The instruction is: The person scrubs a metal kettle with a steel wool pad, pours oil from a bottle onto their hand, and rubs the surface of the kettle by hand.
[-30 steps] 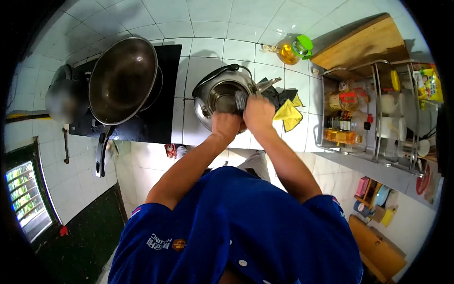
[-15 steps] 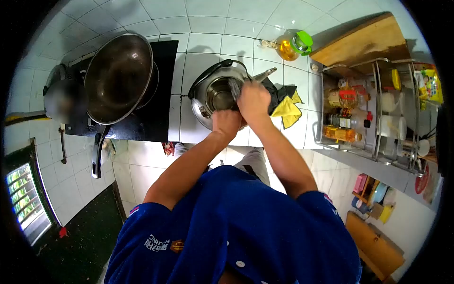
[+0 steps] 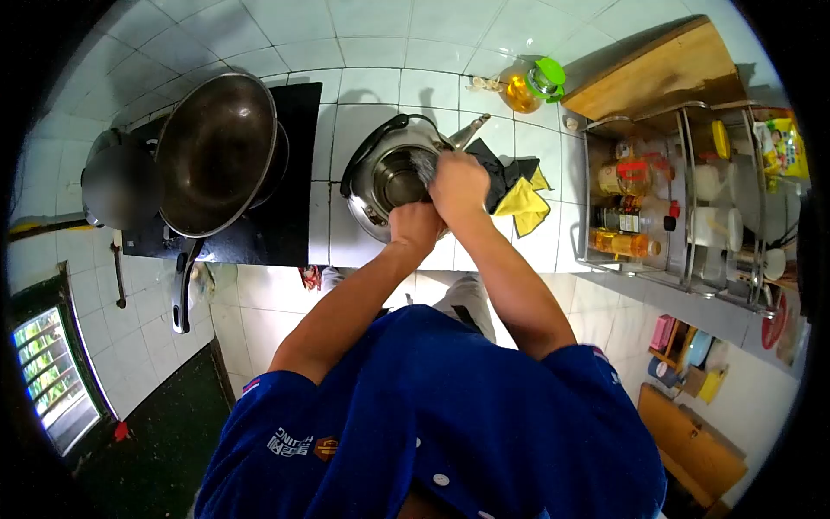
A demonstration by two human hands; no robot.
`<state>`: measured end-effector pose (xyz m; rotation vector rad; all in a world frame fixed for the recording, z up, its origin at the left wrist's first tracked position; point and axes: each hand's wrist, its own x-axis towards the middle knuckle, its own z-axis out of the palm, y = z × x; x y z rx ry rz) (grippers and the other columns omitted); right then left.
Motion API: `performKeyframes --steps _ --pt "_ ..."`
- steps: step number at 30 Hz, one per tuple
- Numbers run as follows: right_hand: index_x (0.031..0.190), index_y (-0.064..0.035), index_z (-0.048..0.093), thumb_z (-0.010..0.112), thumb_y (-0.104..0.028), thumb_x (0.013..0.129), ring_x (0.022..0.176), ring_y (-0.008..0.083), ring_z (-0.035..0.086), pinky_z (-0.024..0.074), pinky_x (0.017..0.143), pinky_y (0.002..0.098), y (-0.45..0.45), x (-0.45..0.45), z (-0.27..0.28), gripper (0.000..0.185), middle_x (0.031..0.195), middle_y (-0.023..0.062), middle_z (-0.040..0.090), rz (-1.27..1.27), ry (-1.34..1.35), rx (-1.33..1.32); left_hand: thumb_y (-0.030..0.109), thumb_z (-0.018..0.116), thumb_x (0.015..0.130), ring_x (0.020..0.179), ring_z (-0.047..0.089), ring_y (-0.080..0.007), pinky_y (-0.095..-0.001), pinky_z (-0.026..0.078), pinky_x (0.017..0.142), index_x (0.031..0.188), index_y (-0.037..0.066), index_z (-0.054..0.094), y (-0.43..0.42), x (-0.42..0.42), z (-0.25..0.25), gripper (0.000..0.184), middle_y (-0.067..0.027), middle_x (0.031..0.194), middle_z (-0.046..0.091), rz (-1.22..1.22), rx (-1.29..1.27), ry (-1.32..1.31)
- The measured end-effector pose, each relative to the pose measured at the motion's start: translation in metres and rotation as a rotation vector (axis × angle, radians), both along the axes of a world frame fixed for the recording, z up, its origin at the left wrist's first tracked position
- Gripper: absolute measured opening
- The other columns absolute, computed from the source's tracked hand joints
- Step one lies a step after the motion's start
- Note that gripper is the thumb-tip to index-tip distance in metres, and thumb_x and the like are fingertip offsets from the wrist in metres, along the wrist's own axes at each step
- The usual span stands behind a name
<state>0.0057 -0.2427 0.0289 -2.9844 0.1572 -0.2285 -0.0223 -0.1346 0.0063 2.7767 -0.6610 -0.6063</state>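
Note:
A metal kettle (image 3: 367,203) with a black handle stands on the white tiled counter, its round opening facing up and its spout toward the back right. My left hand (image 3: 415,227) is closed on the kettle's near rim. Over the right side of the opening, my right hand (image 3: 458,182) is closed round a grey scouring pad (image 3: 424,164), part of which sticks out to the left of the fingers. A black and yellow cloth (image 3: 522,208) lies crumpled just right of the kettle.
On the black stove (image 3: 294,208) at the left a large wok (image 3: 216,156) leans with its handle toward me. A green-lidded jug (image 3: 524,91) stands at the back. At the right are a wire rack (image 3: 687,208) of bottles and a wooden board (image 3: 661,73).
My right hand has shifted slightly left with the scouring pad over the opening. The kettle has tilted or turned a little, and my left hand stays at its rim.

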Motion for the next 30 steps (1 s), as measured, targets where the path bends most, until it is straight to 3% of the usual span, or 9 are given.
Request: performKeyframes --steps 6,10,12,14,16,18,21,26,30 --pt "0.08 -0.0064 0.065 0.071 -0.013 0.071 0.076 0.0302 0.068 0.0554 0.066 0.0395 0.0 -0.009 0.004 0.012 0.081 0.0129 0.067 -0.058 0.041 0.062 0.028 0.067 0.083 0.071 0.072 -0.0279 -0.0382 0.056 0.059 0.079 0.012 0.074 0.001 0.001 -0.006 0.018 -0.0099 0.076 0.072 -0.015 -0.019 -0.02" --pt "0.078 -0.0078 0.065 0.071 -0.011 0.071 0.075 0.0282 0.068 0.055 0.066 0.0384 0.0 0.008 -0.001 0.009 0.081 0.0118 0.067 -0.046 0.019 0.022 0.047 0.071 0.08 0.069 0.071 -0.0289 -0.0415 0.054 0.061 0.082 0.011 0.074 0.014 0.004 -0.015 0.036 -0.0077 0.074 0.071 -0.058 -0.094 -0.089" --pt "0.078 -0.008 0.066 0.07 -0.01 0.071 0.077 0.028 0.069 0.0552 0.066 0.0379 -0.001 0.01 -0.001 0.008 0.082 0.0117 0.067 -0.034 0.006 0.021 0.053 0.065 0.084 0.073 0.07 -0.0259 -0.0425 0.05 0.067 0.094 0.01 0.07 0.04 0.012 -0.005 0.044 -0.0084 0.079 0.072 -0.343 -0.143 -0.392" --pt "0.078 -0.0079 0.066 0.069 -0.009 0.071 0.076 0.0281 0.069 0.0553 0.065 0.0378 0.0 0.013 -0.004 0.008 0.082 0.0121 0.068 -0.038 0.03 0.013 0.057 0.064 0.083 0.073 0.069 -0.0245 -0.0414 0.047 0.07 0.094 0.011 0.071 0.045 0.022 0.005 0.048 -0.0081 0.078 0.071 -0.427 -0.017 -0.248" --pt "0.078 -0.008 0.065 0.069 -0.01 0.072 0.075 0.0285 0.069 0.0551 0.064 0.0384 0.0 0.009 -0.001 0.007 0.08 0.0127 0.068 -0.026 0.06 0.011 0.06 0.063 0.082 0.072 0.07 -0.033 -0.0473 0.052 0.064 0.09 0.009 0.07 0.043 0.027 0.002 0.053 -0.0131 0.079 0.071 -0.379 -0.011 -0.069" --pt "0.077 -0.0078 0.065 0.07 -0.011 0.071 0.074 0.0287 0.069 0.0552 0.063 0.0389 0.002 -0.009 -0.003 0.009 0.078 0.013 0.067 -0.055 -0.034 0.043 0.056 0.06 0.087 0.074 0.07 -0.0337 -0.0482 0.054 0.064 0.091 0.009 0.071 0.035 0.017 0.002 0.048 -0.0145 0.079 0.071 -0.331 -0.049 -0.065" --pt "0.075 -0.0055 0.064 0.071 -0.011 0.069 0.071 0.031 0.068 0.0552 0.063 0.0398 0.009 -0.037 0.006 0.011 0.077 0.013 0.066 -0.112 0.068 0.09 0.04 0.055 0.094 0.076 0.071 -0.0339 -0.0474 0.056 0.064 0.093 0.01 0.072 0.026 0.001 -0.002 0.035 -0.0156 0.084 0.072 -0.268 -0.013 0.096" --pt "0.083 -0.0064 0.065 0.07 -0.013 0.069 0.078 0.031 0.067 0.0541 0.07 0.0395 0.01 0.013 -0.006 0.016 0.082 0.0113 0.066 0.022 -0.006 0.048 0.037 0.056 0.093 0.077 0.071 -0.0346 -0.047 0.056 0.066 0.09 0.009 0.073 0.018 -0.004 -0.013 0.034 -0.0163 0.085 0.072 -0.146 -0.058 0.041" --pt "0.081 -0.0066 0.065 0.07 -0.013 0.069 0.077 0.0308 0.067 0.0542 0.067 0.0402 0.005 -0.03 0.004 0.014 0.083 0.0127 0.066 -0.053 0.053 0.124 0.035 0.057 0.092 0.076 0.07 -0.0353 -0.0458 0.056 0.068 0.091 0.005 0.072 0.016 0.003 -0.004 0.033 -0.0171 0.085 0.071 -0.149 -0.043 0.125"
